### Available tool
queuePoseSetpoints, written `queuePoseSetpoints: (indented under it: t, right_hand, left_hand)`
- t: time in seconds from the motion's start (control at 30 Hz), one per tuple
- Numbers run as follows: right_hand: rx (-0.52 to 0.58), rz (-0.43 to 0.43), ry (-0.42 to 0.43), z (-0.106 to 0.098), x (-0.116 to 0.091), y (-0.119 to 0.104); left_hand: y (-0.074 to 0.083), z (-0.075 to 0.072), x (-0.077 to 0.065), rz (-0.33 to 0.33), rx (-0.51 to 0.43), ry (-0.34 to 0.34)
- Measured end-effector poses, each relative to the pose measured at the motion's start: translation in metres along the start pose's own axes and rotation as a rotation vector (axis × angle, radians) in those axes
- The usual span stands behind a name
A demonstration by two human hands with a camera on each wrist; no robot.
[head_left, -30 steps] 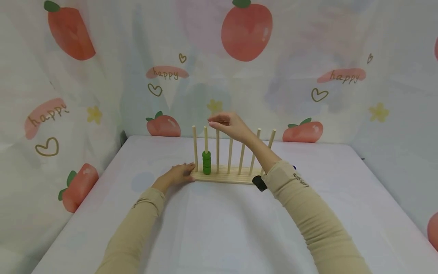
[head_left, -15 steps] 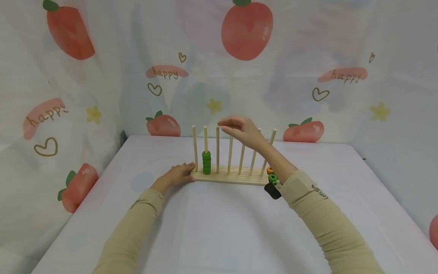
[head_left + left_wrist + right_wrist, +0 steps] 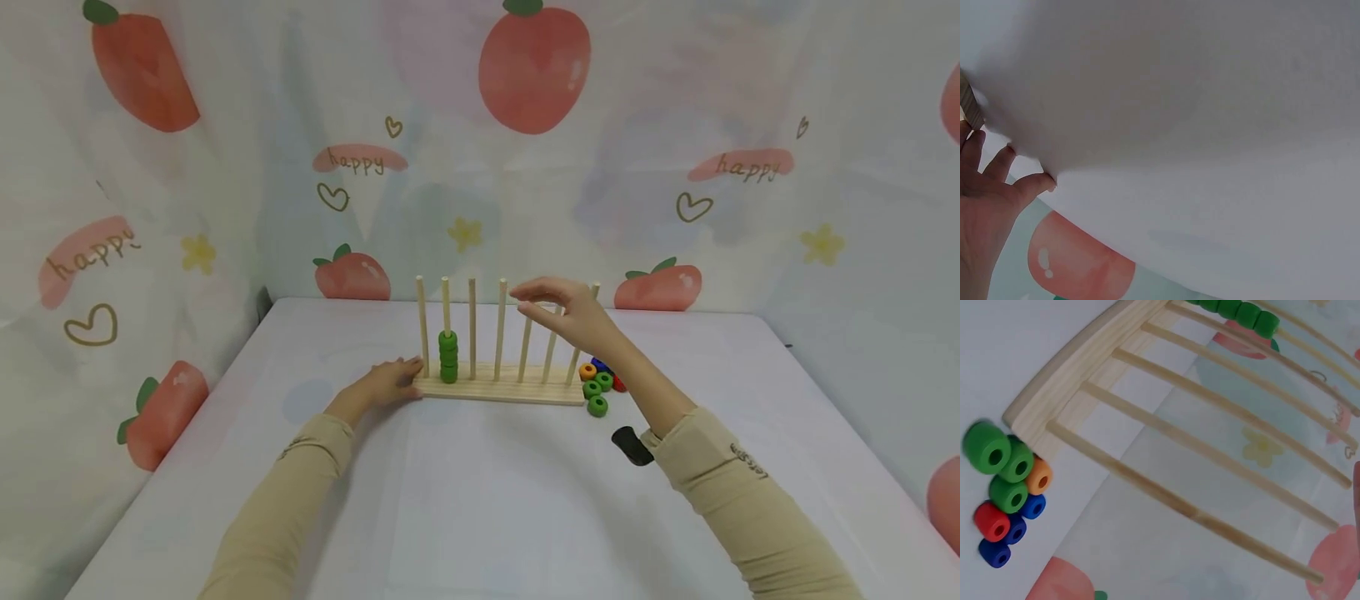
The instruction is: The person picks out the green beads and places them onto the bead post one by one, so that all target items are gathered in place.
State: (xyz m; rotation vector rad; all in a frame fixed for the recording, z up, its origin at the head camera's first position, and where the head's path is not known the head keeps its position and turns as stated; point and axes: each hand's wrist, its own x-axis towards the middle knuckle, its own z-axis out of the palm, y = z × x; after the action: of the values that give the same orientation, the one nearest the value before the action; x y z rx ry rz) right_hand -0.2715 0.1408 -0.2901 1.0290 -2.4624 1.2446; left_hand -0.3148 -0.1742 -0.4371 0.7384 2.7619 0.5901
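Note:
A wooden peg rack (image 3: pixel 502 390) with several upright pegs stands on the table, its second peg from the left carrying a stack of green beads (image 3: pixel 448 358). My left hand (image 3: pixel 382 383) grips the rack's left end, thumb at the front edge and fingers behind; in the left wrist view, the hand (image 3: pixel 991 194) has its fingers spread beside the wood's corner. Above the right-hand pegs hovers my right hand (image 3: pixel 570 312), fingers and thumb curved apart with nothing between them. Loose green beads (image 3: pixel 1009 494), an orange bead (image 3: pixel 1039 477), a red bead (image 3: pixel 991 520) and blue beads lie by the rack's right end.
The white table (image 3: pixel 465 500) meets a printed fabric backdrop (image 3: pixel 555 217) at its rear and sides. A black wrist device (image 3: pixel 632 446) shows at the right cuff, to the front right of the loose beads.
My right hand has moved from above the second and third pegs to the right and slightly down. Its arm no longer covers the loose beads. My left hand stays at the rack's end.

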Motion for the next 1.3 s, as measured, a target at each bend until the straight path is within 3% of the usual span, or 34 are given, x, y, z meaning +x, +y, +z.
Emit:
queuePoseSetpoints:
  t: [0.23, 0.4, 0.53, 0.57, 0.67, 0.77, 0.8, 1.0, 1.3]
  right_hand:
    - [-0.164, -0.061, 0.081, -0.011, -0.036, 0.017]
    - [-0.196, -0.125, 0.179, -0.017, -0.057, 0.031]
    - [-0.206, -0.144, 0.202, -0.021, -0.072, 0.036]
    - [-0.212, -0.142, 0.201, -0.022, -0.074, 0.037]
    - [-0.236, -0.132, 0.197, -0.024, -0.082, 0.039]
    - [-0.257, -0.119, 0.188, -0.026, -0.089, 0.043]
    - [-0.264, -0.114, 0.184, -0.026, -0.091, 0.045]
    - [-0.294, -0.032, 0.135, -0.028, -0.11, 0.059]
    - [-0.326, 0.08, 0.095, -0.028, -0.13, 0.076]
  left_hand:
    - [0.002, -0.001, -0.004, 0.011, -0.012, 0.004]
    - [0.0, -0.003, -0.002, -0.001, -0.027, -0.004]
    - [-0.015, 0.006, 0.006, 0.025, -0.046, -0.008]
    - [-0.027, 0.013, 0.012, 0.057, -0.053, 0.011]
    - [-0.033, 0.017, 0.015, 0.057, -0.053, 0.007]
    - [-0.028, 0.014, 0.013, 0.039, -0.063, 0.003]
    - [-0.016, 0.007, 0.007, 0.007, -0.056, -0.015]
    - [-0.002, 0.002, 0.001, -0.003, -0.001, -0.007]
    - [-0.001, 0.002, -0.002, -0.023, -0.017, -0.009]
